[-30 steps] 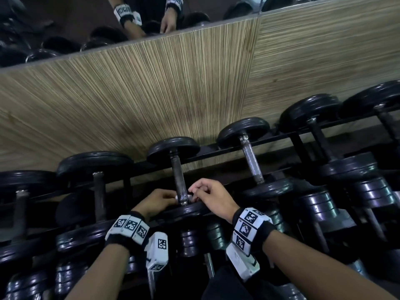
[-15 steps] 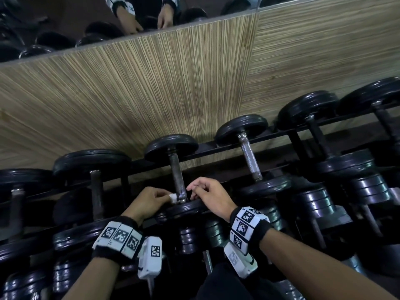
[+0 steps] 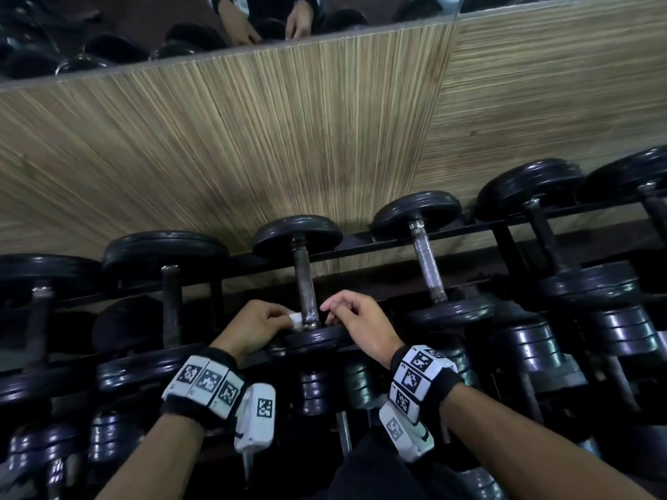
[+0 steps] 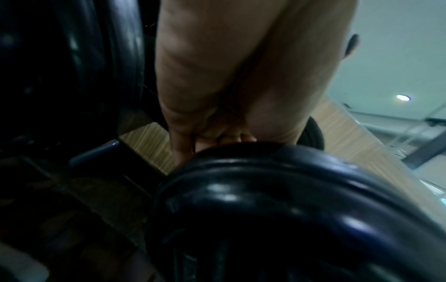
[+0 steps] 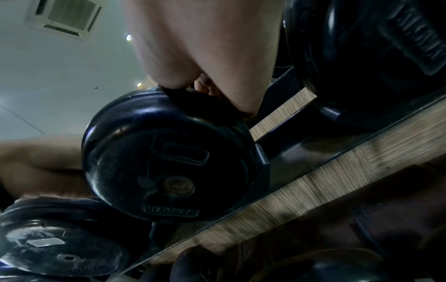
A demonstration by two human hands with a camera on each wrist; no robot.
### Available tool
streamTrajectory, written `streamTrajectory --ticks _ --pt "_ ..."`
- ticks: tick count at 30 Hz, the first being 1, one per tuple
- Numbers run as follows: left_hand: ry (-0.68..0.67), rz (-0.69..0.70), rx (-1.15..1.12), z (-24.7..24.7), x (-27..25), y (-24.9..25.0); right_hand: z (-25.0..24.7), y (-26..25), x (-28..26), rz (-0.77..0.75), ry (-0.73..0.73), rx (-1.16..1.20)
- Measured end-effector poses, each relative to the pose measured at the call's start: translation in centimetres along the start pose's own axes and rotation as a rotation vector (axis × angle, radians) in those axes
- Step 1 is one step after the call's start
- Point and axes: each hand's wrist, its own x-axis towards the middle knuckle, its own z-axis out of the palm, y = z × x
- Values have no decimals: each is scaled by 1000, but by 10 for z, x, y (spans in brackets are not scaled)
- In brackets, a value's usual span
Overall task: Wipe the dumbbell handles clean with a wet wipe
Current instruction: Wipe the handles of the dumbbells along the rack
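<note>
A dumbbell lies on the rack with its worn metal handle (image 3: 305,283) pointing away from me, between black weight plates. My left hand (image 3: 285,319) pinches a small white wet wipe (image 3: 296,319) against the left side of the handle's near end. My right hand (image 3: 334,312) has its fingers curled at the right side of that same end; whether they hold the wipe or the bar is hidden. In the wrist views the near plate (image 4: 265,190) (image 5: 169,152) blocks the fingertips of the left hand (image 4: 229,95) and the right hand (image 5: 205,57).
Several more black dumbbells line the rack on both sides, one with a pale handle (image 3: 427,268) just to the right. A second tier of dumbbells (image 3: 613,330) sits lower. A wood-grain wall panel (image 3: 288,138) rises right behind, with a mirror (image 3: 144,27) above.
The white wipe has shifted from in front of the handle's base to its left side in the left hand's fingers. The right hand stays at the handle's right side.
</note>
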Motion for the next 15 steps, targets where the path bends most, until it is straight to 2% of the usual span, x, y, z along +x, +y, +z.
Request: streamTrajectory --ticks 4,7,11,15 --pt "-83 -62 -90 4 7 -1 0 2 2 7 -23 -27" --pt "-53 -40 -98 5 4 -2 -3 1 1 -12 -34 -36" --pt "44 62 -30 1 -14 1 -2 1 2 -7 -41 -46" --pt "34 184 -43 4 -26 10 -5 -7 6 -5 -114 -31"
